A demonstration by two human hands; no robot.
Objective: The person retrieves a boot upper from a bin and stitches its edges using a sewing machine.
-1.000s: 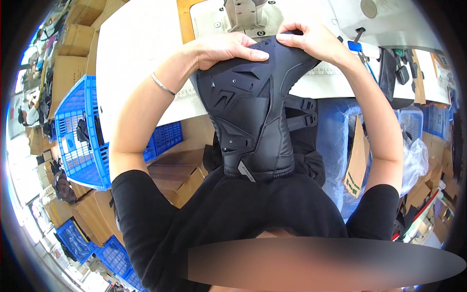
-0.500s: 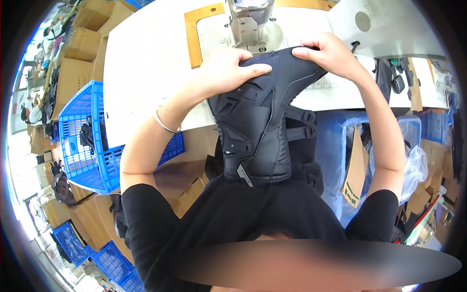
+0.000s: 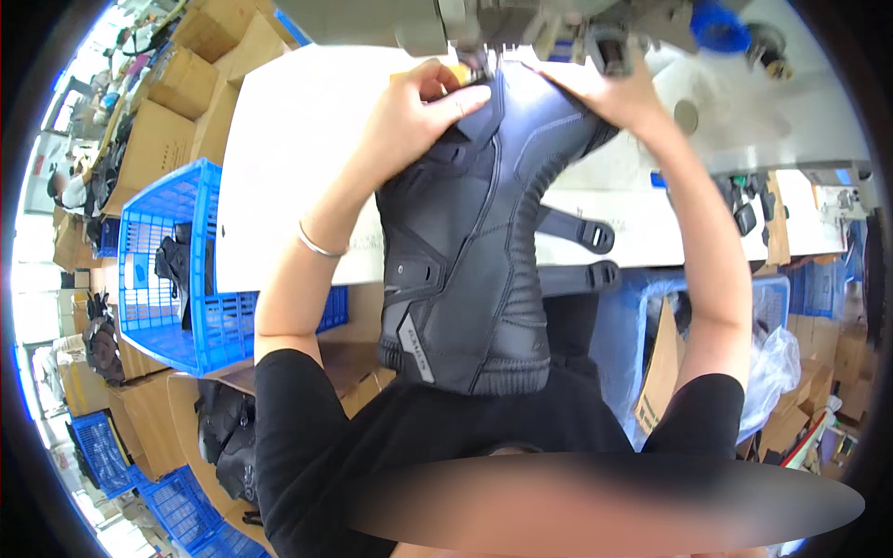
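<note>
A black boot upper (image 3: pixel 465 251) with ribbed panels, a grey label and loose buckle straps (image 3: pixel 577 229) stretches from my torso to the sewing machine (image 3: pixel 391 23). Its far end lies beneath the needle area of the machine. My left hand (image 3: pixel 405 126) grips the far left side of the upper, thumb on top and fingers curled. On the far right side, my right hand (image 3: pixel 625 98) holds the edge; its fingers are partly hidden by the machine and the upper.
The white worktable (image 3: pixel 288 158) spreads under the machine. A blue crate (image 3: pixel 200 270) with black pieces stands left of it. Below the table on the right sits a lined blue bin (image 3: pixel 619 344) with cardboard and clear plastic. Cardboard boxes (image 3: pixel 153 153) are stacked at the far left.
The boot upper has moved away from me, its far end now beneath the machine's needle area. Both hands have kept hold of it. The machine head now fills the top of the view.
</note>
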